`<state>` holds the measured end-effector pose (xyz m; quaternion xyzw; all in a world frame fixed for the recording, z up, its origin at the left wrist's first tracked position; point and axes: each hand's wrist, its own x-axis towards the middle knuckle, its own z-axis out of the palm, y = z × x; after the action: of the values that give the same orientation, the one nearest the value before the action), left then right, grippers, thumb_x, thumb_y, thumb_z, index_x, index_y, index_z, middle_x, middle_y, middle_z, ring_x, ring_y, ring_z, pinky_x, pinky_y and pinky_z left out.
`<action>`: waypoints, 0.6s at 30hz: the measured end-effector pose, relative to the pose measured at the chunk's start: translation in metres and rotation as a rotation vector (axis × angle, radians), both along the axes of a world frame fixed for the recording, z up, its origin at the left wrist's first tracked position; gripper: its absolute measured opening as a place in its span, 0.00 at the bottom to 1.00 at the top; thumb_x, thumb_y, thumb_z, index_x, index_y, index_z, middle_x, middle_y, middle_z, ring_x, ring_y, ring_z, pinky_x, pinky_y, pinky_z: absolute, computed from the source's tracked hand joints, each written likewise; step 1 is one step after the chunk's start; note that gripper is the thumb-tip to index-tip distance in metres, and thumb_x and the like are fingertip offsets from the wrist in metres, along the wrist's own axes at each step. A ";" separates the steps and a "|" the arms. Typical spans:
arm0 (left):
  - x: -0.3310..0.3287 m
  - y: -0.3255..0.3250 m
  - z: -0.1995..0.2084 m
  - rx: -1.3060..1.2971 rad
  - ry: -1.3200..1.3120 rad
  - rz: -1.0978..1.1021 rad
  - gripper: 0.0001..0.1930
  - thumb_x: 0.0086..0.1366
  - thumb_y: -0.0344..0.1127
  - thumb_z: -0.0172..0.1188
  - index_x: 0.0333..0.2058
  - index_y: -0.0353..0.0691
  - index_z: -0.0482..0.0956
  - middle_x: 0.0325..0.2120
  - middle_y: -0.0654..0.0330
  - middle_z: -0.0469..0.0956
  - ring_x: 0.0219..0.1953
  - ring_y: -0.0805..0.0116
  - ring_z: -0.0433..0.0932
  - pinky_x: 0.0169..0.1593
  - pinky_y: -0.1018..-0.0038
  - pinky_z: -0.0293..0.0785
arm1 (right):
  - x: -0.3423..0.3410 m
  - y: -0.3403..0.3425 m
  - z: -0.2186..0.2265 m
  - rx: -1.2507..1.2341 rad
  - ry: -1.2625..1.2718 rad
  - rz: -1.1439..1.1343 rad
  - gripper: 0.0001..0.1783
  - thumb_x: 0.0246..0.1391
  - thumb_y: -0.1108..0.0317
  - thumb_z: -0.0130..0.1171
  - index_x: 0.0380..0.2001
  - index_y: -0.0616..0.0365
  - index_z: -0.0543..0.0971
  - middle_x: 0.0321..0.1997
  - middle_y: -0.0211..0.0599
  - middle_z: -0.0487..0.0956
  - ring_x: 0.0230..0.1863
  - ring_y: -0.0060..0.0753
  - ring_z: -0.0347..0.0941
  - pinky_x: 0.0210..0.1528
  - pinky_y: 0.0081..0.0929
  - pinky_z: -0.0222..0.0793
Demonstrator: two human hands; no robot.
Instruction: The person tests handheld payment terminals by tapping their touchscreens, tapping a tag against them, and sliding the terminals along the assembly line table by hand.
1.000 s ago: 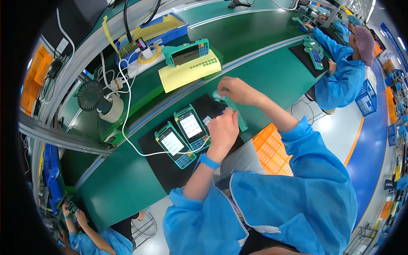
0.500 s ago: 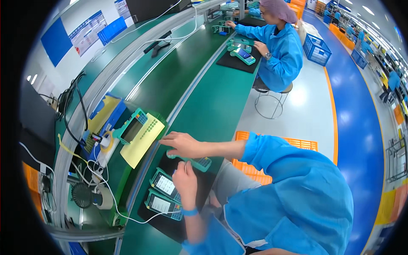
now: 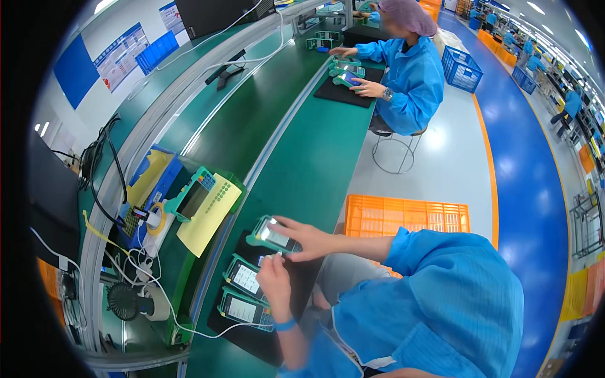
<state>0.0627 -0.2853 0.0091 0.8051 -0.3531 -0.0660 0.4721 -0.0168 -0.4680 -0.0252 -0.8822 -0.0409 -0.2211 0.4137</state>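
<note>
My right hand (image 3: 309, 240) grips a green handheld payment terminal (image 3: 259, 235), its fingers across the screen and one edge tilted up. Close below it, the fingers of my left hand (image 3: 275, 283) pinch a small white piece that looks like a cable plug (image 3: 278, 254), near the terminal's edge. A blue band circles my left wrist. Two more payment terminals, an upper one (image 3: 244, 277) and a lower one (image 3: 241, 310) with lit screens, lie side by side on the black mat (image 3: 220, 324). The white cable (image 3: 189, 326) runs to my left wrist, where its end is hidden.
Beyond the mat, another terminal (image 3: 191, 196) leans by a yellow sheet (image 3: 208, 217). A power strip (image 3: 154, 227) and small fan (image 3: 123, 301) stand left. An orange crate (image 3: 403, 214) sits beside the bench (image 3: 315, 151). Ahead, a co-worker (image 3: 409, 75) handles similar terminals.
My right hand has drawn back from the mat's far edge and taken hold of the terminal, which is turned and raised. My left hand stays close by. The co-worker's hands have shifted.
</note>
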 end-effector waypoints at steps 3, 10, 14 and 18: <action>-0.001 0.032 0.025 -0.304 0.681 0.082 0.11 0.76 0.35 0.54 0.32 0.39 0.78 0.18 0.72 0.67 0.16 0.86 0.57 0.21 0.83 0.51 | 0.006 -0.011 0.001 0.082 -0.005 -0.217 0.55 0.46 0.56 0.68 0.77 0.51 0.55 0.76 0.66 0.54 0.74 0.69 0.57 0.73 0.51 0.60; -0.044 0.129 0.075 -0.126 0.135 0.379 0.10 0.79 0.32 0.51 0.40 0.33 0.77 0.25 0.65 0.76 0.16 0.85 0.62 0.20 0.82 0.54 | 0.000 0.019 0.043 -0.215 -0.125 -0.160 0.49 0.46 0.72 0.66 0.73 0.59 0.59 0.77 0.67 0.53 0.77 0.69 0.51 0.77 0.56 0.50; -0.051 0.136 0.080 -0.021 0.082 0.508 0.11 0.79 0.33 0.51 0.39 0.33 0.77 0.18 0.66 0.72 0.17 0.85 0.64 0.21 0.81 0.55 | -0.005 0.077 0.043 -0.095 -0.003 0.238 0.62 0.40 0.62 0.73 0.76 0.62 0.50 0.80 0.69 0.44 0.80 0.71 0.40 0.79 0.56 0.45; -0.042 0.141 0.041 -0.053 0.281 0.418 0.12 0.78 0.36 0.52 0.38 0.34 0.79 0.14 0.65 0.70 0.16 0.79 0.69 0.22 0.77 0.62 | 0.012 0.105 0.026 -0.218 -0.012 0.106 0.65 0.38 0.54 0.77 0.76 0.59 0.52 0.79 0.70 0.46 0.79 0.72 0.46 0.75 0.61 0.46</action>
<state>0.0202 -0.1447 0.0505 0.8308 -0.1116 -0.0689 0.5409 -0.0048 -0.3628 0.0011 -0.9172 -0.1137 -0.1983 0.3263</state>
